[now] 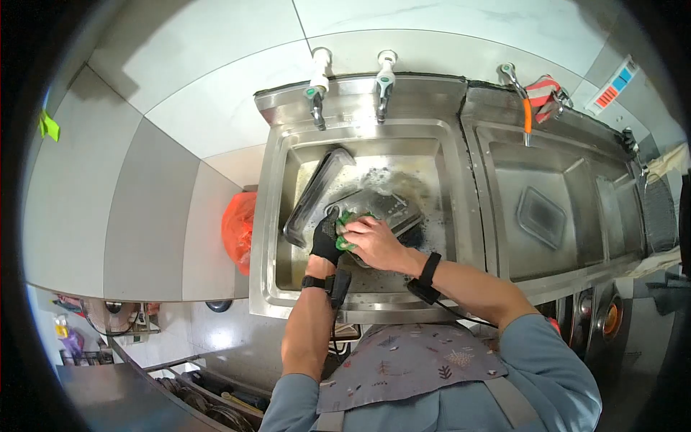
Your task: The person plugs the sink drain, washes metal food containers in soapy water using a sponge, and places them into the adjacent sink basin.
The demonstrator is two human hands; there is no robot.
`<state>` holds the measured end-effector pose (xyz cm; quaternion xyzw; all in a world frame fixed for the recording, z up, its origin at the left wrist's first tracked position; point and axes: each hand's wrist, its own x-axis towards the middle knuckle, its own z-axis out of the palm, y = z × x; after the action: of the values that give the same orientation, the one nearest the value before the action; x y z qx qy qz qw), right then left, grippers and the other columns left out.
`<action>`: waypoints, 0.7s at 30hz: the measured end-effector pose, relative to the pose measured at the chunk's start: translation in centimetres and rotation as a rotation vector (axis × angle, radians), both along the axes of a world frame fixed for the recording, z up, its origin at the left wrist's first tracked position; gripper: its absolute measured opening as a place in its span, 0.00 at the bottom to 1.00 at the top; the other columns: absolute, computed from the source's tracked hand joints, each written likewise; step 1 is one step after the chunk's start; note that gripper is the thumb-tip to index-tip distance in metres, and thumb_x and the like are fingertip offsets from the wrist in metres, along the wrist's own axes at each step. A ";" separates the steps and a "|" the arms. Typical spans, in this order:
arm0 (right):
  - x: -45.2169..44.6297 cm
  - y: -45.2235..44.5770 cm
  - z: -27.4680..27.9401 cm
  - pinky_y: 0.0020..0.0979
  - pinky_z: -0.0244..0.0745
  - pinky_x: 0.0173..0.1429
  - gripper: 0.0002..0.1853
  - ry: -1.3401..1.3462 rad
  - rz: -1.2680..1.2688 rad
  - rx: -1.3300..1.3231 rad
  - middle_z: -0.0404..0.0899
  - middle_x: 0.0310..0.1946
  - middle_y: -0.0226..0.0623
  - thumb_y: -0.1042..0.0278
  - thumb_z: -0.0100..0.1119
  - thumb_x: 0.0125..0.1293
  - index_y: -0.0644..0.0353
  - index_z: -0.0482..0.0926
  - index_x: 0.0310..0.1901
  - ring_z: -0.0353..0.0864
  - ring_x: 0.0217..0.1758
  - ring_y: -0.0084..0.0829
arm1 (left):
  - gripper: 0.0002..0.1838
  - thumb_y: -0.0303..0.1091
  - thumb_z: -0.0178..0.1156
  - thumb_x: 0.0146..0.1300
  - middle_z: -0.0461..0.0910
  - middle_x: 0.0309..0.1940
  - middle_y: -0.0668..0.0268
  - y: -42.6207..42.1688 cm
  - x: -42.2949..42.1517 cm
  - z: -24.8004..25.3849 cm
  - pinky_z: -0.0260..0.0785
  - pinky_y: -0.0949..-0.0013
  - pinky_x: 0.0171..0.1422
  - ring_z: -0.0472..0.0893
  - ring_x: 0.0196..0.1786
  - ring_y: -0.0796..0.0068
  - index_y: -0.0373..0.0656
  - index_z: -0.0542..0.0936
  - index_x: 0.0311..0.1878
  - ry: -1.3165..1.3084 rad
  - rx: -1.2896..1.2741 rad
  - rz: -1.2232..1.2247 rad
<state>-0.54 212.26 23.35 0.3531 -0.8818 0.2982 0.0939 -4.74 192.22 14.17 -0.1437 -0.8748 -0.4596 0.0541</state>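
Two hands work inside the left of two sinks, its steel rim [263, 216] running all round them. Taking that basin as the dial, the left hand [327, 241], in one black glove, sits toward seven o'clock; the right hand [376, 243], bare, lies at six. The right grip is clamped on one green scrubber [348, 232], pressed to the near edge of a dark container [385, 207] at the centre. The left grip is against that container's seven-o'clock edge, thumb uppermost; its other fingers are hidden, so I cannot tell whether it is clamped.

A second container, a long dark tray [314, 194], leans along the nine-to-eleven o'clock side. A third, a rectangular see-through container [542, 217], lies in the right sink [520, 253], out at three. Two white-bodied taps [317, 97] stand at twelve, and one tap with an orange sleeve [527, 115] at two, beside a red-and-white striped cloth [541, 91]. One orange-red bag [240, 227] bulges at nine, partly hidden behind the sink.

Each wrist carries one black band. The scrubber is mostly covered by fingers, and glare and suds blur the central container's outline. The apron [410, 363] is cut off at six.
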 end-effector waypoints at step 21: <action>-10.8 10.8 -10.9 0.49 0.74 0.58 0.19 -0.535 -0.489 0.043 0.81 0.51 0.58 0.60 0.53 0.74 0.69 0.78 0.55 0.80 0.54 0.57 | 0.10 0.24 0.65 0.66 0.80 0.35 0.72 -3.1 3.1 5.2 0.75 0.70 0.34 0.80 0.35 0.77 0.48 0.79 0.49 -0.532 0.812 0.136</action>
<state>-11.34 223.02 12.44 0.0430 -0.9396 0.3301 -0.0793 -1.63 189.07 19.35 0.0689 -0.6156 -0.7799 -0.0896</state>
